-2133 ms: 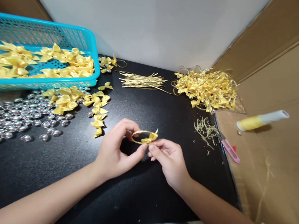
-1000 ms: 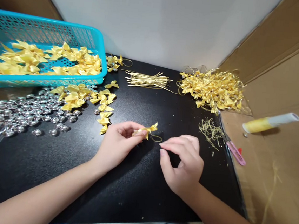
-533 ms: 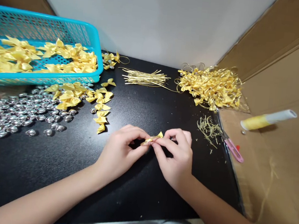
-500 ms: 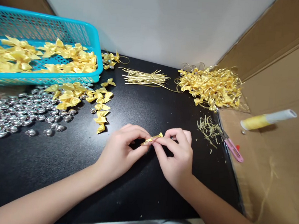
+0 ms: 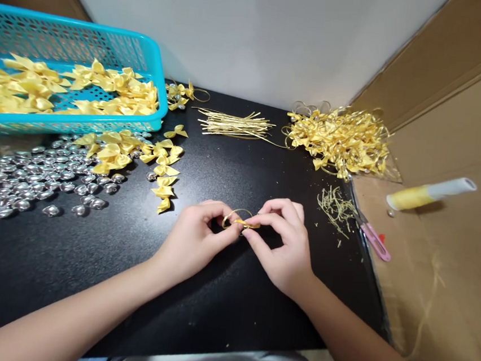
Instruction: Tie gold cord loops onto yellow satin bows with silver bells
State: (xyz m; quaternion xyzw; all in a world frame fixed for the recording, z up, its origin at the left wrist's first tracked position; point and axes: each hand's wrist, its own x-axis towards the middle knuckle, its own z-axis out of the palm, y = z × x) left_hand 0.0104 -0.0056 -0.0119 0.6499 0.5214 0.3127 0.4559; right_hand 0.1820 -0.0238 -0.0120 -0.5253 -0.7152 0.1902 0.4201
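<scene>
Black table [image 5: 224, 167], basket [image 5: 150, 58], bows [image 5: 160, 167], beads [image 5: 32, 177]

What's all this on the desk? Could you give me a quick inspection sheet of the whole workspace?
Surface: black tabletop, speckled with bits.
Job's things: small yellow ribbon bow with a gold loop, pinched between left hand and right hand.
Clutter: turquoise basket of bows; loose bows; silver beads; gold strips; pile of looped bows; trimmings; pink-handled scissors; yellow spool.
Hands: both closed on the bow.
Cables: nothing seen.
Surroundings: white wall, cardboard panels.

Black tabletop [image 5: 233, 163], white wall [image 5: 246, 28], cardboard sides [image 5: 455, 110].
</scene>
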